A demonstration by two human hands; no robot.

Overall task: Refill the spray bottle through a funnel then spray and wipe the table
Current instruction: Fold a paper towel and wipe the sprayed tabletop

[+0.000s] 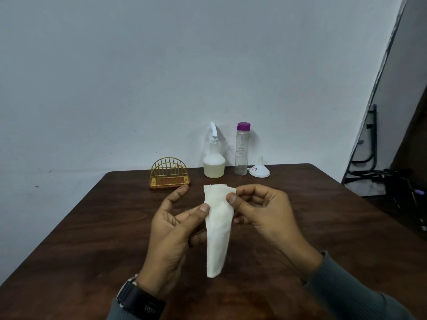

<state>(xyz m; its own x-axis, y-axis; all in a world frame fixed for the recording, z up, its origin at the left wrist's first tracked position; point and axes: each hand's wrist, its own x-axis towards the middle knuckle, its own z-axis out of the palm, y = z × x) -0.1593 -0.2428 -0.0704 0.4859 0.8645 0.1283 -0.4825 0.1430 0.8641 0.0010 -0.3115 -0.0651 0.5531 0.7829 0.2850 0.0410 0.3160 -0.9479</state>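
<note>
Both the left hand (172,229) and right hand (261,211) pinch the folded white paper napkin (218,229) above the dark wooden table (323,227), seemingly preparing to wipe; next, press it flat.

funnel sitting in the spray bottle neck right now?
No, the funnel rests upside down on the table, right of the purple-capped bottle, while the spray bottle has its trigger head on.

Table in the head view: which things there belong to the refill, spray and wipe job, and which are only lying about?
Belong to the job:
spray bottle
clear bottle with purple cap
white funnel, upside down
white cloth, held by both hands

Only lying about:
gold wire holder
black frame beside the table
</note>
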